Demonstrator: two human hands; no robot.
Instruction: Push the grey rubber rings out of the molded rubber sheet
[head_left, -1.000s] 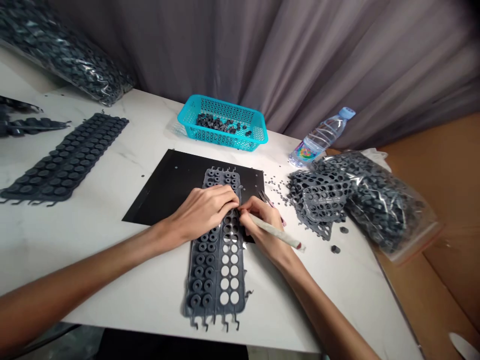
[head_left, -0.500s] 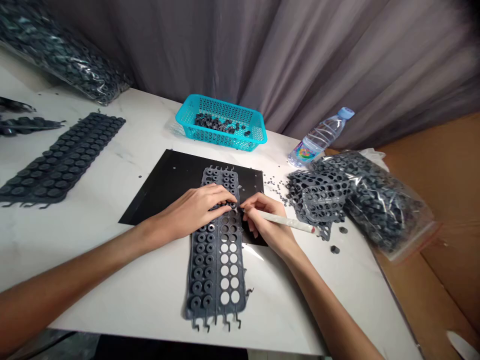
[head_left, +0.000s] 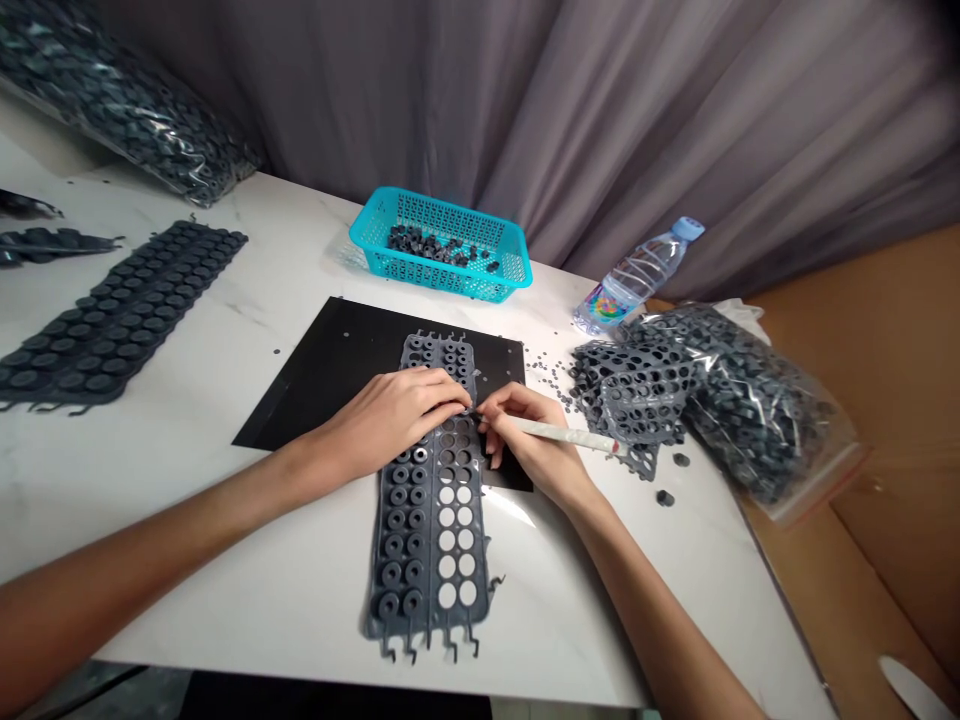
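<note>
A long grey rubber sheet (head_left: pixel 427 520) of ring-shaped parts lies across a black mat (head_left: pixel 337 360) on the white table. Its right columns near me are empty holes; the left columns still carry rings. My left hand (head_left: pixel 390 415) presses on the sheet's middle, fingers bent and fingertips down at a ring. My right hand (head_left: pixel 525 440) is closed on a thin white stick tool (head_left: pixel 570 436), whose tip meets the sheet right beside my left fingertips.
A teal basket (head_left: pixel 442 245) with loose rings stands behind the mat. Punched-out sheets (head_left: pixel 630 395), a clear bag of parts (head_left: pixel 757 410) and a water bottle (head_left: pixel 637 275) lie to the right. A full sheet (head_left: pixel 112 315) and another bag (head_left: pixel 127 100) lie left. Small scraps (head_left: pixel 547 365) dot the table.
My right hand has turned the stick flatter, its free end swinging up and right. Both hands shifted slightly up along the sheet.
</note>
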